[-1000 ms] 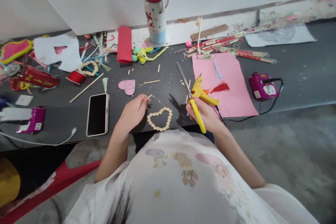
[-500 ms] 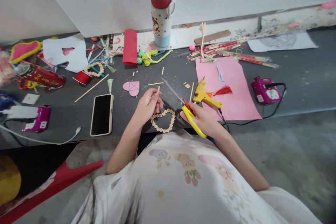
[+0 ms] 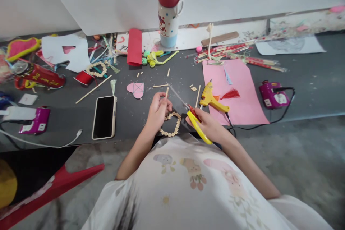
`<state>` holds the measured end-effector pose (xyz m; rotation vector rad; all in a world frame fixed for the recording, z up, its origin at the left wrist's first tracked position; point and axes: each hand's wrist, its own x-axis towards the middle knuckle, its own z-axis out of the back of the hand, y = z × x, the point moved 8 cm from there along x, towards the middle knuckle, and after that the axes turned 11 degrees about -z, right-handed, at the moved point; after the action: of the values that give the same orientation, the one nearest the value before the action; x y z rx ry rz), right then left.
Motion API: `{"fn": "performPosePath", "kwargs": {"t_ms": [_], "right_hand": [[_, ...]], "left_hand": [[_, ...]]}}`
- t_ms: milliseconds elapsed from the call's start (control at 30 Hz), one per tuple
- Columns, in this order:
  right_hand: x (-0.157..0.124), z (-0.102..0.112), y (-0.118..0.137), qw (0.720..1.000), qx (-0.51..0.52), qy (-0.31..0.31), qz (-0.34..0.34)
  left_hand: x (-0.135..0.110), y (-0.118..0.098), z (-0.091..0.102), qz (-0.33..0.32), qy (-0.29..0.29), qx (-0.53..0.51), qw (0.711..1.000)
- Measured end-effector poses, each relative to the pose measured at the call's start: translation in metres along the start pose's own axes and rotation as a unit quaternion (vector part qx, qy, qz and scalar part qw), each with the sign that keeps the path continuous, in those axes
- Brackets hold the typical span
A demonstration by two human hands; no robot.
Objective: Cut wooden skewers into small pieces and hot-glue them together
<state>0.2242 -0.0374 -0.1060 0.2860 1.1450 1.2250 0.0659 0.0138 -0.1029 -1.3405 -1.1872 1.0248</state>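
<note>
Watching remotely by head camera. Left hand (image 3: 159, 109): grip pinched together on a short wooden stick (image 3: 167, 92), which points up and away from the body. Right hand (image 3: 208, 124): grip clamped round the handles of yellow-and-red scissors (image 3: 196, 125), blades slanting toward the stick's far end; I cannot tell whether they touch it.

Ring of small wooden pieces (image 3: 178, 124) lies near the tabletop (image 3: 309, 79) front edge, between the hands, its left side partly behind the left hand.

Beyond the right hand I log a yellow glue gun (image 3: 212, 101) overlapping a pink sheet (image 3: 242, 111), with a red tassel (image 3: 230, 93) on that sheet. Cut bits (image 3: 193, 88) cluster left of the gun. Phone (image 3: 104, 116) sits well left of both hands, pink heart cutout (image 3: 138, 91) between phone and stick. Bottle (image 3: 168, 21) upright at the back.
</note>
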Motion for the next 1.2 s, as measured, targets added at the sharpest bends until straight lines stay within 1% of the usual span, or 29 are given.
{"fn": "performPosePath", "kwargs": {"t_ms": [67,133,400,567,667,767,833,933,1000,1100,1200], "right_hand": [[-0.002,-0.001,0.003,1.000,-0.011,0.006,0.003],[-0.003,0.000,0.006,0.999,-0.034,0.000,0.007],[-0.006,0.002,0.015,0.997,-0.069,-0.015,0.026],[-0.007,0.002,0.014,0.998,-0.055,-0.012,0.028],[-0.007,0.003,0.013,0.998,-0.056,-0.015,0.026],[-0.006,0.005,0.012,0.998,-0.062,-0.022,0.019],[-0.005,0.008,0.010,0.998,-0.056,-0.026,0.014],[-0.003,0.010,0.006,0.999,-0.035,-0.031,0.009],[-0.002,0.011,0.003,0.999,-0.016,-0.027,0.008],[-0.002,0.011,0.002,1.000,0.005,-0.025,0.011],[-0.004,0.010,0.004,0.999,0.006,-0.031,0.018]], "left_hand": [[0.001,-0.006,0.002,-0.022,-0.005,0.005,1.000],[0.001,-0.012,0.004,-0.035,-0.007,0.024,0.999],[0.003,-0.024,0.005,-0.051,0.010,0.125,0.991],[0.004,-0.029,0.006,-0.061,0.026,0.165,0.984],[0.003,-0.029,0.003,-0.057,0.045,0.158,0.985],[0.005,-0.025,0.001,-0.046,0.055,0.110,0.991],[0.008,-0.024,0.003,-0.046,0.032,0.082,0.995],[0.015,-0.022,0.015,-0.045,-0.043,0.040,0.997],[0.019,-0.019,0.021,-0.042,-0.092,-0.025,0.995],[0.021,-0.019,0.025,-0.055,-0.142,-0.127,0.980],[0.020,-0.020,0.025,-0.078,-0.176,-0.176,0.965]]}}
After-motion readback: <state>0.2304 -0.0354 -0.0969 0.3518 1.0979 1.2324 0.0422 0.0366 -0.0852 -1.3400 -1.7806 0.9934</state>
